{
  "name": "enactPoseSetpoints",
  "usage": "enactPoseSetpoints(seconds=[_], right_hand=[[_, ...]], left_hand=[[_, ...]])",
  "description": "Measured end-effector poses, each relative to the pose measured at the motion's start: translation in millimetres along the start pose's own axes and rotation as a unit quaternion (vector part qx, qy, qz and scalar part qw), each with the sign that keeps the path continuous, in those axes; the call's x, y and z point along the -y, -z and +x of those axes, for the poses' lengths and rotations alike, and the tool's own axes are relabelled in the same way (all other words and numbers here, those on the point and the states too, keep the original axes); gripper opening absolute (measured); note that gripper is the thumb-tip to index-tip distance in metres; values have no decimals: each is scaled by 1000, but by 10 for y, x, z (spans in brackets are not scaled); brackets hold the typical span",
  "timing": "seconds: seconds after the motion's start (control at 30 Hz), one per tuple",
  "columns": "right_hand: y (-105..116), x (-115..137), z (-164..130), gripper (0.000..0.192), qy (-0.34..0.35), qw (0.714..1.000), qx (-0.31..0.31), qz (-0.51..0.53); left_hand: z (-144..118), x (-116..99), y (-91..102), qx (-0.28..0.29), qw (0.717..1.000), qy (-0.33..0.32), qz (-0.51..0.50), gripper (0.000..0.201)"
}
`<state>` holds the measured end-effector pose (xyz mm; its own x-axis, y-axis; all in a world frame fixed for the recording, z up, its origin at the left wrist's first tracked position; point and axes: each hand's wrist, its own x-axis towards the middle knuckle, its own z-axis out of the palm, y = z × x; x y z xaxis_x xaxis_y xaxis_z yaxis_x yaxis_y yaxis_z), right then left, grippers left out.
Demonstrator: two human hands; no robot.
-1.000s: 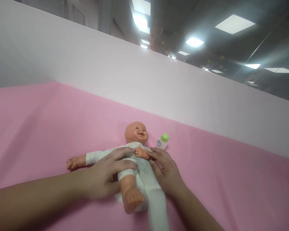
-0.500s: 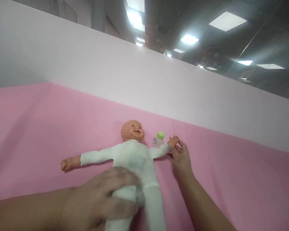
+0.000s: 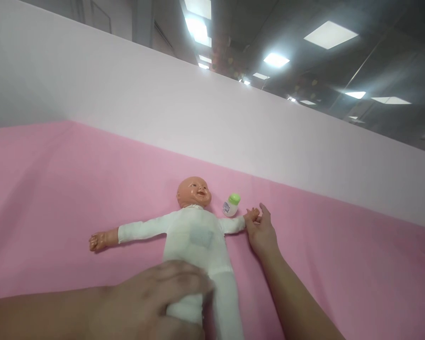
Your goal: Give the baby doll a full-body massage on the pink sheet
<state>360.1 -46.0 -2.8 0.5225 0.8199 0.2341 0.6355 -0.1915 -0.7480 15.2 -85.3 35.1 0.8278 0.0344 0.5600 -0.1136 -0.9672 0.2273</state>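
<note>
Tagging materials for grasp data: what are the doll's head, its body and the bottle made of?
Head: likely hard vinyl or plastic, glossy highlights. Body: soft white cloth, matte, creased. Bottle: seemingly white plastic with a green cap; too small to confirm.

free: pink sheet (image 3: 56,179) left, right | blocked: bottle (image 3: 231,205), wall (image 3: 163,108)

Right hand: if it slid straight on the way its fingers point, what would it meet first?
The right hand points up and away, already touching the doll's hand. Past that, only bare pink cloth lies ahead, then the white wall. The bottle sits left of that line, though depth is unclear.
</note>
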Motion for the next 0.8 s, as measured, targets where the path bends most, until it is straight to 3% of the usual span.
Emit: enactPoseSetpoints(seconds=[0.1,0.17,0.27,0.33,0.4,0.47,0.63,0.8], right_hand=[[-52,119,-125,81,45,994,-46,90],[-109,204,-227,71,93,988,-41,118],[-200,323,-383,44,190,978,26,85],[-248,387,-462,34,278,956,81,43],[-278,427,-504,34,354,928,115,19],[-292,443,-515,36,387,913,130,9],[-279,443,-509,37,350,928,127,-2],[-219,350,-413,39,213,973,66,67]], left_hand=[[-78,127,2,-19,999,35,-6,45],[-125,244,11,-44,996,79,-25,50],[-158,435,28,-50,978,188,-76,44],[-156,549,25,-40,962,246,-112,42],[-148,641,2,-42,952,265,-146,42],[-151,708,-38,-49,949,263,-167,41],[-217,749,-113,-51,955,252,-148,45],[-130,441,5,-67,978,170,-98,48]])
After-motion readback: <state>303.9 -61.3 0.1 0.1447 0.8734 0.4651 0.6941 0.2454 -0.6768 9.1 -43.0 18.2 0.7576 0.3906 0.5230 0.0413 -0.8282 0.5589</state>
